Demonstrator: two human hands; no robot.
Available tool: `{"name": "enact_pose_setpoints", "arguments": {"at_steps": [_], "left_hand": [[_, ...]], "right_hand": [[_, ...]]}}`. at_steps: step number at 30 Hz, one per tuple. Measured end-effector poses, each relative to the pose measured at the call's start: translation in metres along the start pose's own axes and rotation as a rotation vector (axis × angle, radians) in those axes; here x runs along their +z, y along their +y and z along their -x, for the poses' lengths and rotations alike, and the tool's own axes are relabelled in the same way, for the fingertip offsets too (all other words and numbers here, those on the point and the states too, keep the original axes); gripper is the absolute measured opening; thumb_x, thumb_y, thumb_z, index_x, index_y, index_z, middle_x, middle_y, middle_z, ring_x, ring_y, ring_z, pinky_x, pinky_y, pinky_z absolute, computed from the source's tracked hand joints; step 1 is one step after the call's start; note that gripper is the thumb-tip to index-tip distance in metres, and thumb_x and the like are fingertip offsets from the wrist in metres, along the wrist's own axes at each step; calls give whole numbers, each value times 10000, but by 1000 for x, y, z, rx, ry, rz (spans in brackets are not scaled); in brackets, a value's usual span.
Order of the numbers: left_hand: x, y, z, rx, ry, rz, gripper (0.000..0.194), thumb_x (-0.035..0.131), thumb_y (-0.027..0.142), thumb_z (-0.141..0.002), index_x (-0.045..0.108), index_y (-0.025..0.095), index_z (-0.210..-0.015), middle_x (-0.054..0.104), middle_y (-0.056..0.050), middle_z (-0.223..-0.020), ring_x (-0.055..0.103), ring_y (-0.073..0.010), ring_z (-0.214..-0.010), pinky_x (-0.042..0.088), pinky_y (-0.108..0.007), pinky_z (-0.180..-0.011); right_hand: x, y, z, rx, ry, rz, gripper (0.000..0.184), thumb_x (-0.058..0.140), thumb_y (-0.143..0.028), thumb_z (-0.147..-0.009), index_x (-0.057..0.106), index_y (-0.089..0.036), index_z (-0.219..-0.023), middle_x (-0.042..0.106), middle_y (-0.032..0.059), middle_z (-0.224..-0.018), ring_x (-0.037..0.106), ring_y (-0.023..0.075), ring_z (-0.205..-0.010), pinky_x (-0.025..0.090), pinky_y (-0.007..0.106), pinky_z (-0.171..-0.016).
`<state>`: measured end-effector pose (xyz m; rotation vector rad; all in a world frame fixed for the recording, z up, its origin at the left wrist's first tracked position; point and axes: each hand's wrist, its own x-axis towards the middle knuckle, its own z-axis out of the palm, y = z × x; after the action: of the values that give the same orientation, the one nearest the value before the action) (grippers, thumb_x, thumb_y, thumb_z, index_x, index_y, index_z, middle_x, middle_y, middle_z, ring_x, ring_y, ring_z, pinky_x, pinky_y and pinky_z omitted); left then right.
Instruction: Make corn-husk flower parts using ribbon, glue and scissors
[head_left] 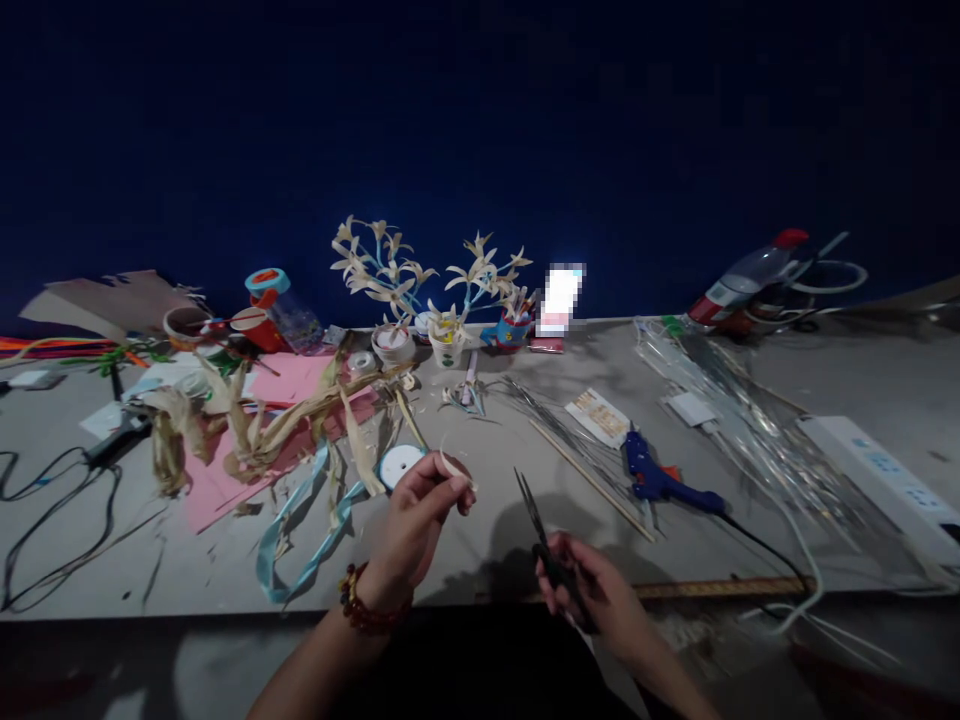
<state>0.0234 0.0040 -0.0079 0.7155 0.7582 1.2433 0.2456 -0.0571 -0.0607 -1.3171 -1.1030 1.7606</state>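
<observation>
Two hands work above the counter (491, 430): the left hand (424, 510) pinches a pale strip (452, 465) upright, seemingly for trimming, while the right hand (581, 580) grips dark scissors (534, 510) nearby.

Blue glue gun (667, 477), plain pink paper (289, 378), seemingly navy wall (480, 130)

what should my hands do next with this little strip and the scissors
Probably bring the scissors over to the pale strip and trim its edge: the left hand pinches the strip raised, while the right hand holds the scissors, blades pointing up and away, with a gap between blades and strip.
</observation>
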Motion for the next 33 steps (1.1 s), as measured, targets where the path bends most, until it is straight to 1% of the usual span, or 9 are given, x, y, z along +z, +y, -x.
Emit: {"name": "enact_pose_setpoints", "arguments": {"at_steps": [2, 4, 8, 12, 15, 21, 27, 31, 33], "left_hand": [[2, -1, 2, -26, -6, -25, 182, 776, 256, -813, 626, 161, -769, 616, 5, -698, 562, -116, -652, 434, -242, -654], [5, -3, 3, -38, -6, -52, 187, 779, 263, -812, 628, 160, -772, 629, -1, -706, 563, -118, -646, 441, -247, -653], [10, -7, 4, -44, -16, -105, 198, 777, 278, -817, 627, 161, -762, 644, -3, -696, 565, -120, -637, 447, -249, -654], [11, -9, 4, -53, -36, -112, 209, 788, 290, -807, 633, 160, -756, 638, 1, -673, 568, -119, -624, 450, -245, -643], [10, -9, 4, -46, -31, -124, 217, 793, 297, -800, 632, 159, -754, 628, 2, -672, 565, -119, -615, 454, -247, -632], [10, -8, 3, -49, -64, -139, 220, 775, 299, -819, 626, 157, -743, 623, -1, -662, 564, -119, -610, 453, -243, -621], [9, -9, 2, -63, -61, -114, 197, 771, 275, -820, 627, 157, -755, 645, -4, -680, 569, -119, -617, 448, -242, -632], [8, -9, 3, -63, -54, -111, 202, 779, 278, -811, 627, 160, -749, 638, 1, -670, 567, -121, -610, 443, -244, -626], [7, -9, 3, -61, -58, -112, 194, 775, 272, -813, 628, 162, -748, 636, 4, -668, 566, -121, -610, 439, -243, -625]], "right_hand": [[3, -1, -1, 5, 16, -9, 559, 798, -677, -646, 581, -215, -875, 639, 31, -806, 582, 148, -629, 507, 278, -595], [7, -4, -3, -13, -7, 2, 548, 809, -654, -643, 590, -217, -889, 651, 39, -846, 597, 157, -677, 509, 274, -622], [15, -13, -5, -71, -71, 28, 478, 794, -597, -695, 592, -210, -891, 635, 21, -826, 572, 142, -674, 482, 249, -620], [19, -21, -4, -72, -68, 76, 412, 797, -527, -724, 597, -200, -876, 624, 13, -822, 557, 131, -668, 476, 249, -640], [19, -25, -3, -61, -70, 61, 466, 803, -575, -701, 590, -203, -885, 612, 6, -794, 552, 133, -651, 476, 252, -621], [24, -34, -2, 2, -143, -59, 644, 785, -755, -592, 530, -213, -830, 562, -20, -721, 484, 102, -539, 458, 254, -559], [26, -36, -3, -30, -175, -44, 634, 750, -772, -631, 522, -209, -813, 546, -29, -686, 469, 94, -518, 426, 244, -541], [28, -38, -2, -5, -156, -53, 677, 778, -789, -564, 525, -209, -805, 545, -36, -682, 469, 93, -508, 428, 244, -529], [28, -39, -2, 1, -145, -39, 670, 785, -780, -567, 522, -208, -794, 543, -43, -656, 463, 88, -493, 420, 236, -518]]}}
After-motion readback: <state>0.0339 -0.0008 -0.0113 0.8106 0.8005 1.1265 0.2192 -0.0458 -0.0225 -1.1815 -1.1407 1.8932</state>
